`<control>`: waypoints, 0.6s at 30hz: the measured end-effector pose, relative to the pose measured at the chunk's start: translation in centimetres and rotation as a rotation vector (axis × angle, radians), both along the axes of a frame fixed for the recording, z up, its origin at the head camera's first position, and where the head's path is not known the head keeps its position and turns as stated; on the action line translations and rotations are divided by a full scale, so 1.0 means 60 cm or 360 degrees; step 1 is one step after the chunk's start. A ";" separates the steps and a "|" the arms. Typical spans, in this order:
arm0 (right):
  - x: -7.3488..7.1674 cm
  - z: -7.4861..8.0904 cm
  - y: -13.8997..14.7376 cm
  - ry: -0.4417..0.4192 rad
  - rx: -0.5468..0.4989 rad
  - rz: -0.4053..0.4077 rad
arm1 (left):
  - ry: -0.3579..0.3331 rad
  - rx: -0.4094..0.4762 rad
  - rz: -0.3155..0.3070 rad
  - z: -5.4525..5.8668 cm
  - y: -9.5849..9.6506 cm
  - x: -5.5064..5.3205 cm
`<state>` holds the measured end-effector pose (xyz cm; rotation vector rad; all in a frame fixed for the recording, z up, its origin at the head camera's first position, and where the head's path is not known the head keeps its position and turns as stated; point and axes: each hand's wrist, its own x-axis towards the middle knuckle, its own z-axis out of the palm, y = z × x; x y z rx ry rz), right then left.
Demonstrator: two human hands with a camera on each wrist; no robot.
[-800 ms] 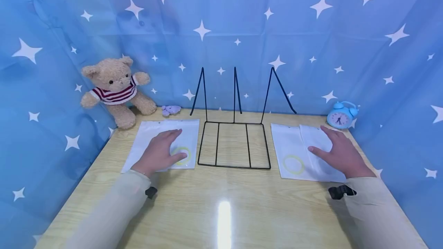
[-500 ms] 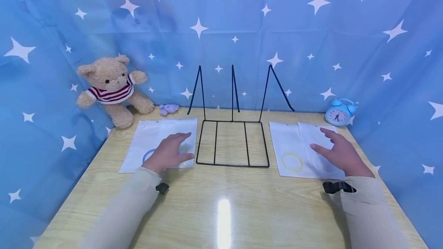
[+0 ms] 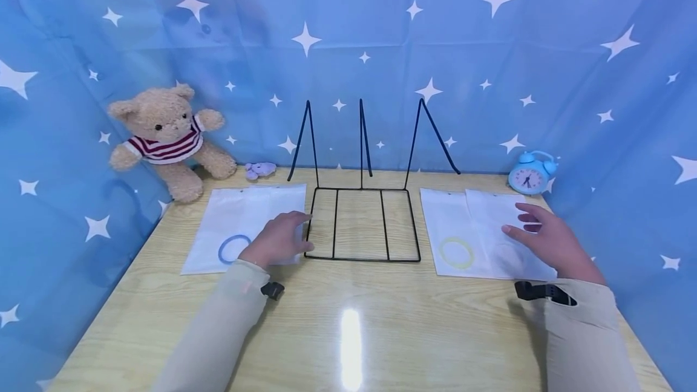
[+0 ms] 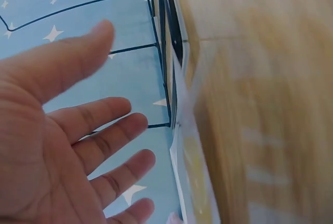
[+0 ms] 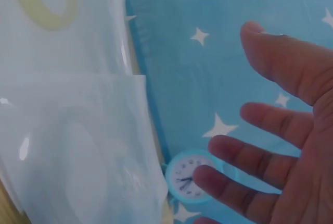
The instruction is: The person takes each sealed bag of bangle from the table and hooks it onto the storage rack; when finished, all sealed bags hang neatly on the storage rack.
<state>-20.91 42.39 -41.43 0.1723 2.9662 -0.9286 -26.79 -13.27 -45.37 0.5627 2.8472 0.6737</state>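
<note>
My left hand hovers with spread fingers at the left side of a black wire rack, overlapping its edge in the head view. It holds nothing; the left wrist view shows a bare palm. Under and beside it lie two flat white plastic pouches, one with a blue ring. My right hand, fingers loosely bent and nothing in them, is over the right edge of another overlapping pair of white pouches. A yellow ring shows on one, a whitish ring on the other.
Three bent wire uprights rise from the rack's back. A teddy bear sits at the back left beside a small purple toy. A light blue alarm clock stands at the back right. A blue star-patterned curtain surrounds the wooden table.
My left hand has moved right, off the left pouches toward the rack, uncovering the blue ring. The right hand has shifted slightly right. The head view has tilted and shifted a little.
</note>
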 end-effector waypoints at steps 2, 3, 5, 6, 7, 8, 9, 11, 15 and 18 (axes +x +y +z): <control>0.002 -0.001 0.008 -0.0013 0.0003 0.0014 | 0.0001 -0.0012 -0.0010 -0.003 0.002 0.000; 0.003 0.000 0.012 -0.0025 0.0002 0.0019 | 0.0001 -0.0016 -0.0017 -0.005 0.003 0.000; 0.005 0.000 0.020 -0.0045 0.0004 0.0036 | 0.0001 -0.0023 -0.0028 -0.007 0.003 0.000; 0.006 0.000 0.023 -0.0060 0.0003 0.0035 | -0.0002 -0.0023 -0.0032 -0.007 0.004 0.001; 0.006 0.001 0.026 -0.0074 -0.0001 0.0030 | -0.0003 -0.0025 -0.0037 -0.007 0.004 0.001; 0.008 0.001 0.029 -0.0091 -0.0003 0.0023 | -0.0004 -0.0028 -0.0042 -0.008 0.005 0.001; 0.008 0.001 0.032 -0.0101 -0.0001 0.0021 | -0.0005 -0.0040 -0.0045 -0.010 0.005 0.000; 0.011 -0.002 0.036 -0.0120 0.0006 0.0005 | -0.0019 -0.0061 -0.0040 -0.012 0.007 -0.001; 0.014 -0.007 0.041 -0.0134 0.0028 0.0012 | -0.0042 -0.0102 -0.0033 -0.015 0.009 0.000; 0.013 -0.008 0.040 -0.0167 0.0030 0.0023 | -0.0062 -0.0106 -0.0028 -0.010 0.008 0.003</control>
